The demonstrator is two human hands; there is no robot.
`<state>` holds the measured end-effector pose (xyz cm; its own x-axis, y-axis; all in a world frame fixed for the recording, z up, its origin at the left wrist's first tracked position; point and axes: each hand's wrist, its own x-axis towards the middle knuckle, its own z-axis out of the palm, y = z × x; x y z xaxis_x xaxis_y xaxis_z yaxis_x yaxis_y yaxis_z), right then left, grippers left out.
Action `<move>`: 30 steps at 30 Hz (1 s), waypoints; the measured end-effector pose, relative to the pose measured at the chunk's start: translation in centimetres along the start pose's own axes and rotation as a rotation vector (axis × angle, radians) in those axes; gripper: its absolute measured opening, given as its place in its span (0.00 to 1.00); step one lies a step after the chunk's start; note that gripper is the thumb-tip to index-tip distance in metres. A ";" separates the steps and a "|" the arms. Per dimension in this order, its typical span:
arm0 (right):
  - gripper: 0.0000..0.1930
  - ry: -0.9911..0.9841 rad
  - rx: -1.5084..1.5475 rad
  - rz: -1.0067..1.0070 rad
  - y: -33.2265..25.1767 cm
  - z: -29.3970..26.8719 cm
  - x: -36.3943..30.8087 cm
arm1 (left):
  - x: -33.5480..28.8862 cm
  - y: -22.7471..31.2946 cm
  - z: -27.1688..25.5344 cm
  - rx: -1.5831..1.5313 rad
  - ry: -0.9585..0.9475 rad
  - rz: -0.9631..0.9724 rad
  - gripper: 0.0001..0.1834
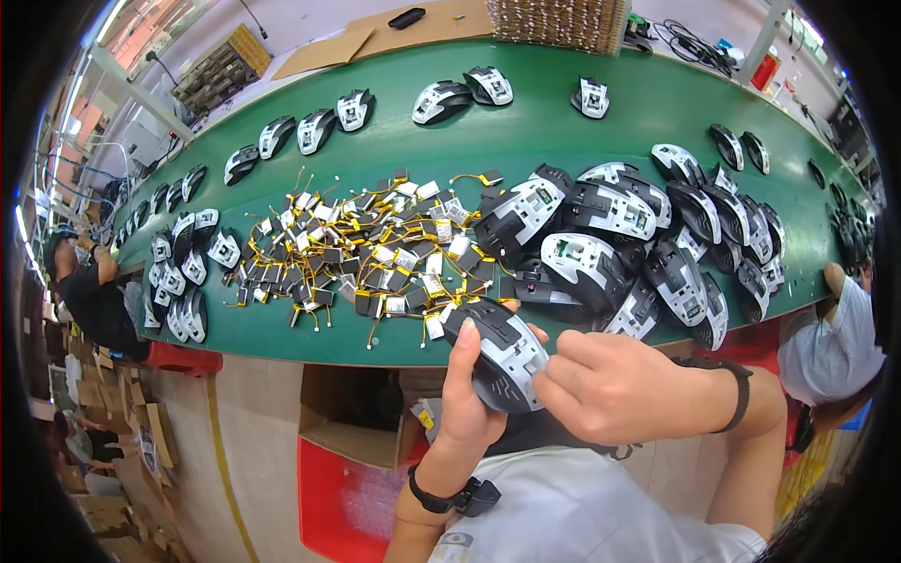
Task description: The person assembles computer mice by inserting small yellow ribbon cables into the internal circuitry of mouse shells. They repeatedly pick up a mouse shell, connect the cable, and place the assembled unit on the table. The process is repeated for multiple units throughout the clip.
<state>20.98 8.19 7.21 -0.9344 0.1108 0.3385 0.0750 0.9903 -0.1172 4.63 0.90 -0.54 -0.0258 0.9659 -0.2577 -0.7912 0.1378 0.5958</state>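
"White shirt nearest cam, btm edge, cut off by frame. Next biggest?"

"Green worktop, bent by the fisheye, far ends lost toward the dark rim."

"Co-workers?"

"One at L edge, one at R edge, both only partly visible."

"OK. Stuff on top?"

"R of centre, heap of mouse shells, black + white, overlapping, lower ones mostly hidden; can't count. L of that, pile of batts, wires tangled, labels too small to read."

"Underneath?"

"Open carton, top cut off by worktop edge, inside too dark to make out."

"Hands?"

"L hand wrapped round one held shell, thumb along its L side, most other fingers hidden behind. R hand has fingers curled at its R edge; tips out of sight, so can't tell if they're pinching sth."

"Shell's where?"

"Up at worktop's near edge, tilted, covering a bit of the batts."

"Smallest?"

"White plugs on wire ends, too tiny for detail."
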 end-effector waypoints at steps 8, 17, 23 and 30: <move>0.08 -0.133 -0.006 -0.046 0.3 -0.7 1.0 | 0.4 -0.1 -0.1 -0.087 0.053 -0.061 0.31; 0.07 -0.073 0.364 0.110 1.9 0.7 0.3 | 0.4 0.2 -0.1 -0.096 0.057 -0.048 0.32; 0.07 0.041 0.361 0.147 1.8 1.7 0.1 | 0.5 0.1 -0.6 -0.154 0.073 -0.032 0.32; 0.19 0.167 0.109 0.102 -0.7 2.4 -0.9 | 0.7 0.7 -0.5 -0.239 0.054 -0.017 0.38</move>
<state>20.89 7.21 4.77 -0.8526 0.2316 0.4684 0.1200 0.9592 -0.2559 3.78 1.58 -0.66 -0.0388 0.9497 -0.3107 -0.9137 0.0921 0.3958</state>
